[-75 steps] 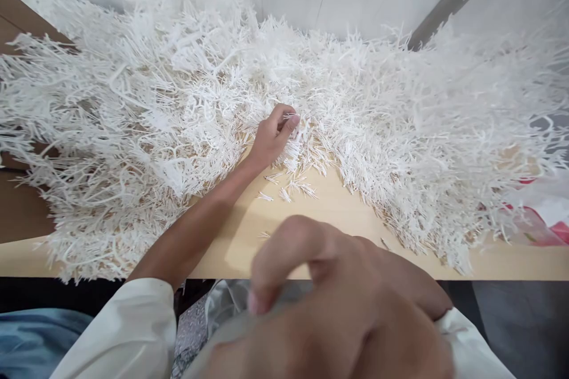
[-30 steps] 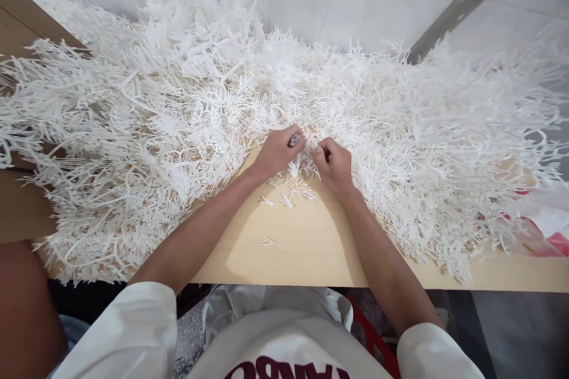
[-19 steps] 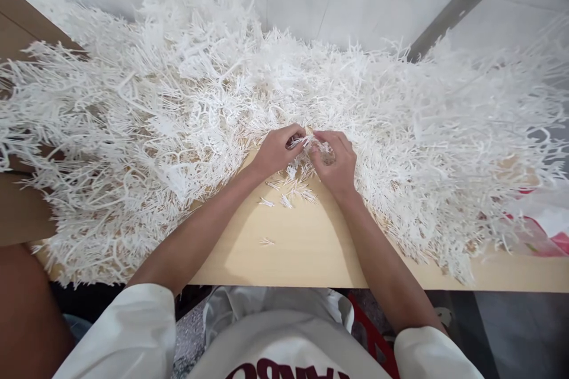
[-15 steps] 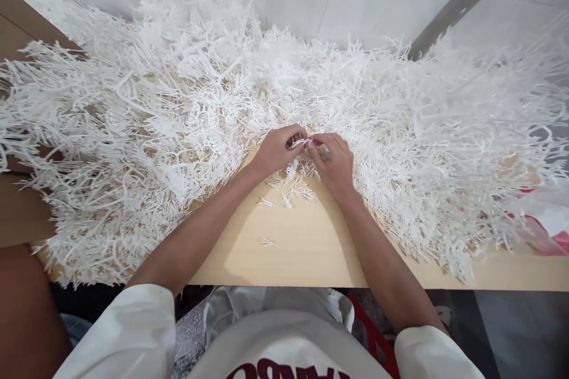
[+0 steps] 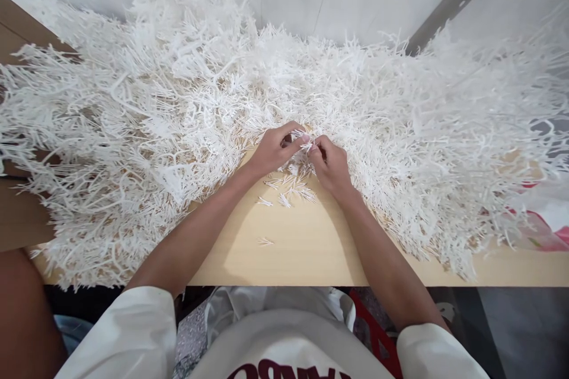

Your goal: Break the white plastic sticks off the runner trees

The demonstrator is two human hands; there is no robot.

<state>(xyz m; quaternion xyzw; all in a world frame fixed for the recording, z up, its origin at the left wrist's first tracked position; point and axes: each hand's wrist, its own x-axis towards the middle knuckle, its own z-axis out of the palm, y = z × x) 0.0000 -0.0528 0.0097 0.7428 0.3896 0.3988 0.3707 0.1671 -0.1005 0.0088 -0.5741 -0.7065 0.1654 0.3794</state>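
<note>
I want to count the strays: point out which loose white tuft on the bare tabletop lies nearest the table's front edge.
The lone small white tuft, lying by itself on the bare wood between the forearms. The other loose tufts cluster farther back, just below the two hands.

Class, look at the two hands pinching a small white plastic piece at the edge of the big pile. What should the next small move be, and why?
Probably pull the hands slightly apart to snap the white plastic piece in two. The left hand and right hand pinch it between their fingertips, and small broken-off bits already lie on the table just below, beside the big pile.
</note>
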